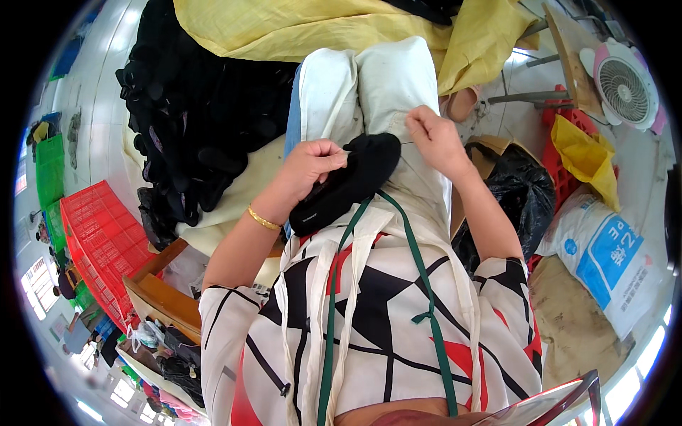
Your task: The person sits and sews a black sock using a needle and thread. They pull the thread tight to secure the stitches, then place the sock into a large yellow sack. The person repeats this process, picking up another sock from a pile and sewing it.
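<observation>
A black cloth shoe (380, 157) lies slantwise across my lap, its toe pointing away to the right. My left hand (312, 169) is closed on the edge of the shoe's opening, thumb and forefinger pinched together there. Off to the right of the toe, apart from the shoe, my right hand (435, 138) is raised over my knee with its fingers pinched. Whatever it may hold is too small to make out. A pale apron (394, 78) covers my legs under the shoe.
A big heap of black shoes (206, 121) fills the left, beside yellow cloth (305, 28). Further left are a red crate (106, 245) and a wooden drawer (167, 291). On the right stand a fan (625, 85), a black plastic bag (515, 195) and a white-blue sack (604, 255).
</observation>
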Demonstrator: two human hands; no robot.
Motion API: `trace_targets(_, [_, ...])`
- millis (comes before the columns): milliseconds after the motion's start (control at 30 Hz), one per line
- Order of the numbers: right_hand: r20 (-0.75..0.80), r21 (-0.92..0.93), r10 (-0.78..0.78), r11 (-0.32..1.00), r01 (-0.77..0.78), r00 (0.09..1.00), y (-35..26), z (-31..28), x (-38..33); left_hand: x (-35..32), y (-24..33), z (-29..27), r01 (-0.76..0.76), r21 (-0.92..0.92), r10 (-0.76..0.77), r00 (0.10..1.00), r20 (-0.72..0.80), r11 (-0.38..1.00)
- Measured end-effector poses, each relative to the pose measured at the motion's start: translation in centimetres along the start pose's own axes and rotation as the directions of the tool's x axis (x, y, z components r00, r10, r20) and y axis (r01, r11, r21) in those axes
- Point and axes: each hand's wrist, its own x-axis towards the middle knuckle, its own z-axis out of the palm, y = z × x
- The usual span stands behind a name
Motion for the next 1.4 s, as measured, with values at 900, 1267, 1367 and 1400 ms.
trace_targets(900, [-0.127,0.695,-0.279,0.659,0.286,0.952,-9.4,-6.7,-6.9,2.8,0.0,2.1,-0.258,0.5,0.359,0.926,-0.117,0.827])
trace_targets(1267, [0.625,0.626,-0.51,0.78,0.012,0.591,-13.1,-3.1,-5.2,1.9,1.5,2.5,-0.22,0.644,0.244,0.968,0.054,0.732])
trace_targets(1367, [0.633,0.505,-0.366,0.863,-0.006,0.682,-10.9,-1.8,-3.6,2.5,1.4,0.8,0.074,0.131,-0.08,0.996,0.038,0.989])
trace_targets(1400, [0.563,0.397,-0.335,0.911,0.108,0.755,-9.8,-1.4,-2.5,2.3,1.4,0.8,0.088,-0.007,-0.088,0.995,0.044,0.996])
